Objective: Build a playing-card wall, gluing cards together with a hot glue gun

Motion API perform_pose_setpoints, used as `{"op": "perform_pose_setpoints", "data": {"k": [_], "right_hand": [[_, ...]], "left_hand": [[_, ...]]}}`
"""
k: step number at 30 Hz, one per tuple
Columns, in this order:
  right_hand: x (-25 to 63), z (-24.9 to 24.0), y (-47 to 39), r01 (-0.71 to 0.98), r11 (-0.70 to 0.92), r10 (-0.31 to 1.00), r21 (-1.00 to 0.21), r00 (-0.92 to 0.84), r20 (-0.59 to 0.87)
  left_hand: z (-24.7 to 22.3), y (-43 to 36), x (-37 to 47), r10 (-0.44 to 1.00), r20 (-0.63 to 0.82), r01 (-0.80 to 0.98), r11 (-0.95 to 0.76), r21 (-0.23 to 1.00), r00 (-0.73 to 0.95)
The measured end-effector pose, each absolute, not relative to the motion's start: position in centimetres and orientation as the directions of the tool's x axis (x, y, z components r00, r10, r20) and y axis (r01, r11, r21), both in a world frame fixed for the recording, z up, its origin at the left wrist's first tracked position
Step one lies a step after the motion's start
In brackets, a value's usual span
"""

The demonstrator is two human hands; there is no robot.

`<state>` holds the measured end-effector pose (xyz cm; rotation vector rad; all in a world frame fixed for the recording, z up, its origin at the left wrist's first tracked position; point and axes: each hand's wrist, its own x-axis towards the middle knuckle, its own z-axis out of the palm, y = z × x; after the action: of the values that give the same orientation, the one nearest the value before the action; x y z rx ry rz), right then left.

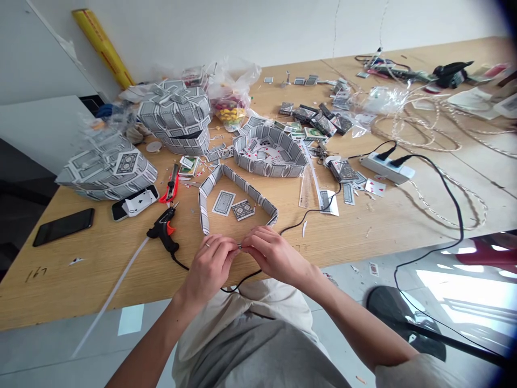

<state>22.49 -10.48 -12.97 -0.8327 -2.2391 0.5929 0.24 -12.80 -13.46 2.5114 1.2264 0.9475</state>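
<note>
A band of folded playing cards (203, 207) stands on its edge on the table, bent into an angular outline. At its near side my left hand (213, 261) and my right hand (272, 253) meet, both with fingers pinched on the strip; the piece between the fingertips is mostly hidden. Inside the outline lie a grey-backed card (223, 203) and a dark patterned card piece (243, 210). Left of my left hand rests a black glue gun (163, 229) with a long white glue stick, its cable passing beneath my hands.
A card-built tray (270, 168) stands behind the band. Card boxes (174, 116) and a black phone (63, 226) are at left, near a red cutter (172, 184). At right lie a power strip (386, 168), rope, cables and scattered cards. The table's front edge runs below my hands.
</note>
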Motion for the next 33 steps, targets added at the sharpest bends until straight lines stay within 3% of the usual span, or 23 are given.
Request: {"op": "perform_pose_setpoints", "data": {"k": [14,33], "right_hand": [[22.5,-13.5,-10.5,0.412,0.715,0.687,-0.565,-0.564,0.458],[21.1,-13.4,-10.7,0.489,0.711,0.699,-0.506,-0.57,0.431]], "left_hand": [[-13.6,-12.3,-1.9,0.724,0.522,0.657,-0.665,0.355,0.45],[-13.5,-12.0,-2.0,0.744,0.476,0.597,-0.665,0.45,0.469]]}}
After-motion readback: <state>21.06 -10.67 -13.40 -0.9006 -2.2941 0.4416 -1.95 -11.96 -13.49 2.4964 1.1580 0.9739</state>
